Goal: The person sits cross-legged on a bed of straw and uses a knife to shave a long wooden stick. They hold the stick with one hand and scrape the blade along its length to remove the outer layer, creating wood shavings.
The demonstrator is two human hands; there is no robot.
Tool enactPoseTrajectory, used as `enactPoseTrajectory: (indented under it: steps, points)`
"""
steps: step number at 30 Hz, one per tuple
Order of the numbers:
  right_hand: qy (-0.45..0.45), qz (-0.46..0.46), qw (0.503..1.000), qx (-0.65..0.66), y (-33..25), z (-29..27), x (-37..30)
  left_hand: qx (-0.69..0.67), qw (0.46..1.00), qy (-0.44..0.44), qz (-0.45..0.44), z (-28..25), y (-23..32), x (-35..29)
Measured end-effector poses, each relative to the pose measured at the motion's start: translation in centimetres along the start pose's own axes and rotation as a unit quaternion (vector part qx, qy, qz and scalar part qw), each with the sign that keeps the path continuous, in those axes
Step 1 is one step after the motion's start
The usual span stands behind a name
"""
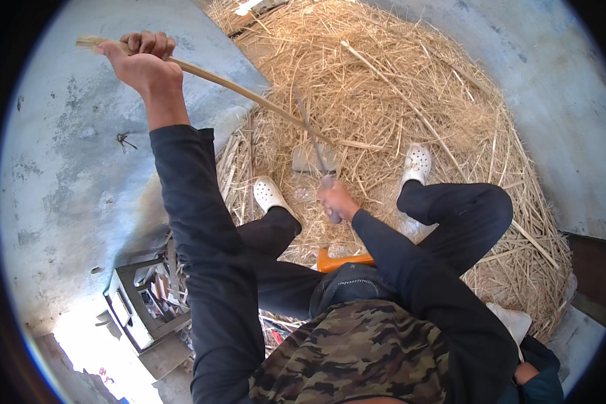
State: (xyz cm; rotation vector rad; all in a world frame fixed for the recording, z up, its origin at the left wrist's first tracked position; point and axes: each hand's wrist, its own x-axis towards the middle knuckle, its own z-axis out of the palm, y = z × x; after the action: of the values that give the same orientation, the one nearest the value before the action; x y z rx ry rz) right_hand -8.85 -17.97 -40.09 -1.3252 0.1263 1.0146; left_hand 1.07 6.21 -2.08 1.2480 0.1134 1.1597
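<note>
High at the left, my left hand (148, 60) is closed round one end of a long, pale tan bamboo strip (236, 91). The strip slopes down to the right, and its far end reaches the shavings between my feet. In the middle, my right hand (340, 202) grips a long-bladed knife (312, 138) by its handle. The dark, narrow blade points up and away from me and crosses the strip near its lower end. Whether blade and strip touch, I cannot tell. Below the blade lies a flat grey block (311, 159).
Straw-like shavings (377, 87) cover the floor, with a long loose strip (411, 111) on top. Orange chair arm-like piece (343, 260) lies by my lap. Blue-grey walls (81, 135) stand at both sides. A wooden frame (141, 303) is lower left; another person's hand (526, 372) shows lower right.
</note>
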Motion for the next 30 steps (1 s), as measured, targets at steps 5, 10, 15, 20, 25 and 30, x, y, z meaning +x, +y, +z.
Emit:
enactPoseTrajectory:
  steps: [5,10,15,20,25,30]
  points:
    - [-0.055,-0.009,0.998,0.006,2.8,-0.3,1.2,-0.013,0.999,-0.032,-0.006,1.5,-0.4,0.5]
    - [0.013,0.086,0.996,0.005,3.7,-3.9,0.9,-0.012,1.0,-0.003,0.006,0.9,-0.2,0.8]
    - [0.019,-0.073,0.983,-0.166,4.4,-2.5,-0.6,0.005,1.0,-0.021,0.001,2.5,-0.1,0.0]
    - [0.082,0.098,0.989,-0.077,6.3,-6.1,-1.1,-0.01,1.0,-0.025,0.012,1.7,0.2,0.1]
    - [-0.005,-0.003,0.994,-0.11,3.0,-2.9,-3.1,0.006,1.0,-0.009,0.011,2.0,0.2,-0.4]
    - [0.055,0.108,0.991,-0.064,7.1,-6.4,-1.1,0.003,1.0,0.024,0.009,-1.4,0.7,0.3]
